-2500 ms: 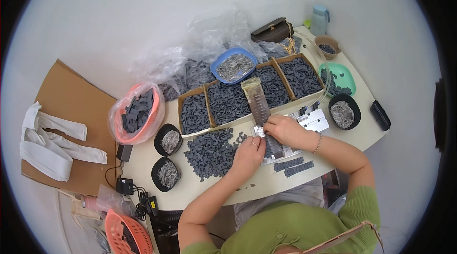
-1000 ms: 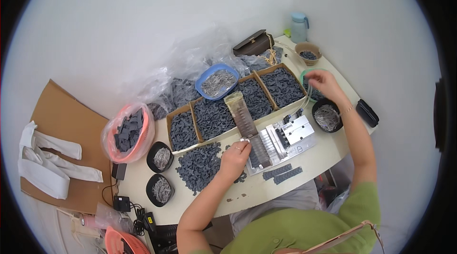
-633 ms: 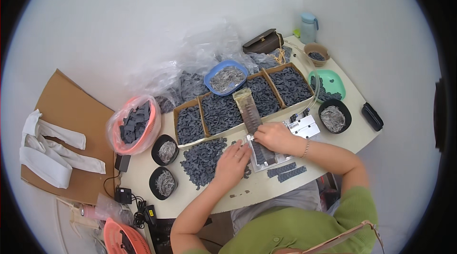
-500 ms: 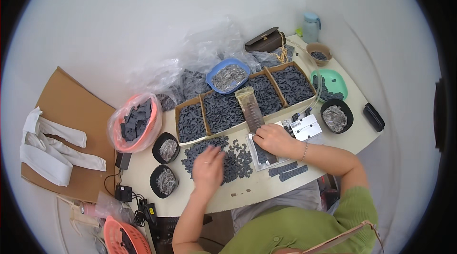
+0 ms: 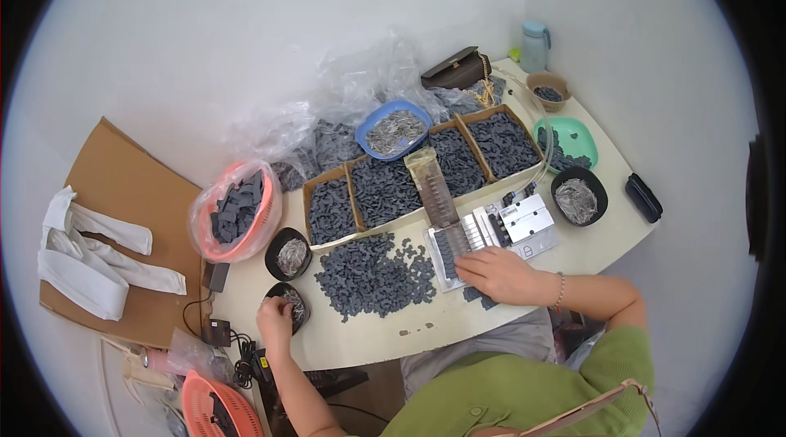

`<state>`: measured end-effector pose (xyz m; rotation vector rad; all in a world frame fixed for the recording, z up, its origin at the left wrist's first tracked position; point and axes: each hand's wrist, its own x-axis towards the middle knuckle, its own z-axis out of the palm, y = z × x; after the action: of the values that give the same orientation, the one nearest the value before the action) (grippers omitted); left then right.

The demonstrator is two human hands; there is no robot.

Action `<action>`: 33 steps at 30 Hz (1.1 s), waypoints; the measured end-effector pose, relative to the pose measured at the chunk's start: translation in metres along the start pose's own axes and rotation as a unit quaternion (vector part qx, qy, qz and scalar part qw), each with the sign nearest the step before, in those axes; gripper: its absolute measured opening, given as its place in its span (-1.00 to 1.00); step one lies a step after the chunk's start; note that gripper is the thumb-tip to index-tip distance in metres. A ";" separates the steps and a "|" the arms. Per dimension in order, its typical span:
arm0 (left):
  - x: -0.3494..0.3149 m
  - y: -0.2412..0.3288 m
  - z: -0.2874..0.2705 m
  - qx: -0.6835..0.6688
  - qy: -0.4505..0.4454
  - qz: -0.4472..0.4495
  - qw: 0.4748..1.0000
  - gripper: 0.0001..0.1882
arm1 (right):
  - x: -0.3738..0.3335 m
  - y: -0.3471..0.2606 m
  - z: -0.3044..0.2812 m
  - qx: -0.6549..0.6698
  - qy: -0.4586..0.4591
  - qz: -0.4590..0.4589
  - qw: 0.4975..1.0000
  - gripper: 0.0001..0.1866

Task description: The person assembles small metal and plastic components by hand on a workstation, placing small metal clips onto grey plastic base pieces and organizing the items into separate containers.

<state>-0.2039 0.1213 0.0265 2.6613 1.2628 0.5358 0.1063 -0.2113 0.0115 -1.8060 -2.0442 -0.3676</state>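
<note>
My left hand (image 5: 275,322) is at the lower black bowl (image 5: 300,324) of thin metal pins, its fingers pinched together over the near rim. Whatever lies between those fingertips is too small to make out. My right hand (image 5: 501,275) rests on the near part of a metal fixture (image 5: 477,228), fingers together and bent against a row of dark grey plastic pieces (image 5: 447,245). What it grips there is hidden under the fingers. A long clear plastic sleeve (image 5: 434,183) extends from the fixture toward the boxes. Loose grey pieces (image 5: 372,277) are spread between my hands.
Behind stands a divided cardboard box (image 5: 360,234) of grey pieces, with a blue basin (image 5: 366,144) of pins on it. Another black bowl (image 5: 286,255) and a bagged pink basket (image 5: 270,212) are left. A black bowl (image 5: 602,183) and green tray (image 5: 583,140) stand right.
My left hand has moved from the loose pieces left to the lower black bowl. My right hand has slid nearer and slightly right along the fixture, uncovering its metal bars.
</note>
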 end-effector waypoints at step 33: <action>-0.037 0.236 0.074 -0.141 -0.009 0.471 0.871 -0.61 | -0.023 0.043 -0.055 0.087 0.028 0.163 0.982 -0.70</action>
<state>-0.0277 -0.0563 0.0151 2.8266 -0.2252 0.7099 0.1569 -0.2499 0.0476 -1.9514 -1.6480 -0.1399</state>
